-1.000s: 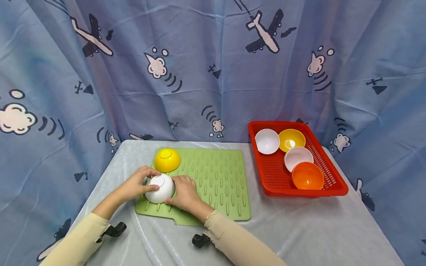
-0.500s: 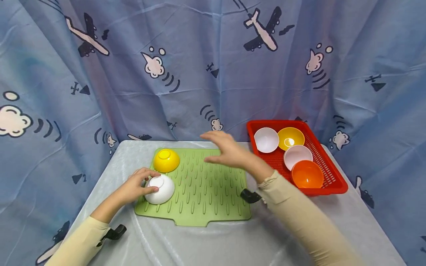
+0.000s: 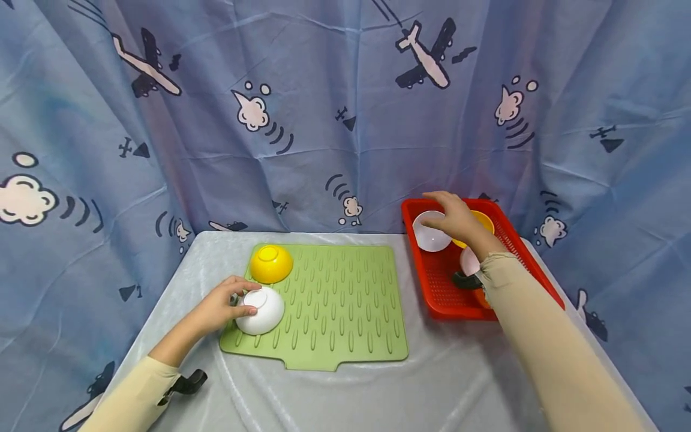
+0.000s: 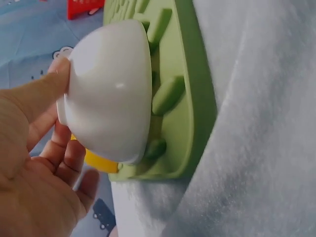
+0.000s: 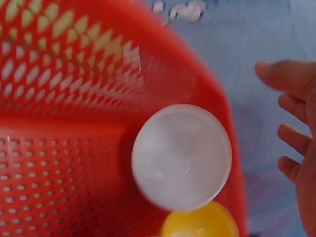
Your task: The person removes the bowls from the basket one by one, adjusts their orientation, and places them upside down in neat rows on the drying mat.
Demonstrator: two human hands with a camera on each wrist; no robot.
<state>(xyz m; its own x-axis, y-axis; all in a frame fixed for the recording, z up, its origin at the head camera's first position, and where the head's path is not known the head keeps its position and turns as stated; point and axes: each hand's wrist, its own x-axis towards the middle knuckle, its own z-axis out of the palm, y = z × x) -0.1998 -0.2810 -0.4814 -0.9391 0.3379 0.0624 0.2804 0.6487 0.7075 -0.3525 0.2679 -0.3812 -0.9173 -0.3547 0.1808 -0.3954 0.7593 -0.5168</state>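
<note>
Pinching the foot of an upside-down glossy white round bowl (image 3: 264,318) between thumb and fingers, a person's left hand (image 3: 221,306) rests at the near left of a ridged green mat (image 3: 345,300) on a plush grey tablecloth (image 3: 378,396). Behind sits an upturned yellow round bowl (image 3: 272,265). At right, a rectangular red plastic basket (image 3: 453,315) holds a partly hidden orange bowl (image 3: 481,298) and a pale pink bowl (image 3: 468,262); farther back, the right hand (image 3: 459,221), thumb and fingers apart, hovers near an upright white round bowl (image 3: 432,239) beside a second yellow bowl (image 3: 484,221). A blue airplane-print fabric curtain (image 3: 302,168) hangs beyond.
</note>
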